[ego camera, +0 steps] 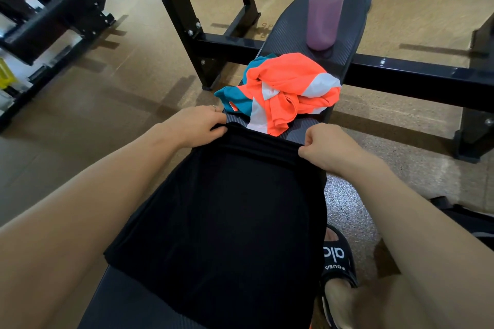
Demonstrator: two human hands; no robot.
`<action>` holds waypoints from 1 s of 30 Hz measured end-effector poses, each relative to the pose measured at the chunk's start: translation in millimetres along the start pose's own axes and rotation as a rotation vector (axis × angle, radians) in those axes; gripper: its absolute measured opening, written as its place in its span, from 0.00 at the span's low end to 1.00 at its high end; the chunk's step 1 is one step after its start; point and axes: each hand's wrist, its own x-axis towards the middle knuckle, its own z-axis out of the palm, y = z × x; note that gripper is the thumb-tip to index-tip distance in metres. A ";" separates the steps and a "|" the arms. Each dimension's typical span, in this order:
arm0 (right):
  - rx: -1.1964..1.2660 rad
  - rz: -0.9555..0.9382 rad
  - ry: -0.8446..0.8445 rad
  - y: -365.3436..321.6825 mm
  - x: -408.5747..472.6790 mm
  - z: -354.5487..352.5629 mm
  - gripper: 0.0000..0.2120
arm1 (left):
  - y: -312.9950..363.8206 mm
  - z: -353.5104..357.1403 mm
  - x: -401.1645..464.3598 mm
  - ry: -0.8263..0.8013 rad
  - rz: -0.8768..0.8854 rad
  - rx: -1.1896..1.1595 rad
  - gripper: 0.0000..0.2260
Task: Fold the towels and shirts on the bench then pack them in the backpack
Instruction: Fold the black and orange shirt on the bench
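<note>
Premises: a gym. Evidence: padded weight bench (344,24), black steel rack frame (187,8), dumbbell rack (53,5), rubber flooring (352,211).

Black cloth (227,208): matt, soft. Bench (344,27) under it: dark ribbed padding, dull sheen. Orange shirt (291,88) farther along the bench: thin, smooth synthetic. Bottle (324,8) beyond: cloudy purple plastic. Frame (401,75): glossy black metal.

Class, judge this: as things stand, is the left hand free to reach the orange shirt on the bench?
Probably not yet. The left hand grips the black cloth's far edge; the orange shirt lies just beyond, with nothing between, so releasing would likely suffice.
</note>
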 end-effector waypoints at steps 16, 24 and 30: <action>-0.146 -0.254 0.145 -40.3 8.6 44.0 0.18 | 35.7 53.5 -23.1 0.383 -0.493 -0.504 0.24; -0.072 -0.259 0.145 -42.7 21.2 50.7 0.18 | 78.6 113.1 -150.8 0.280 -0.929 -0.634 0.34; -0.005 -0.201 0.022 -49.4 24.4 52.6 0.14 | 111.7 133.0 -204.1 0.318 -1.195 -0.673 0.39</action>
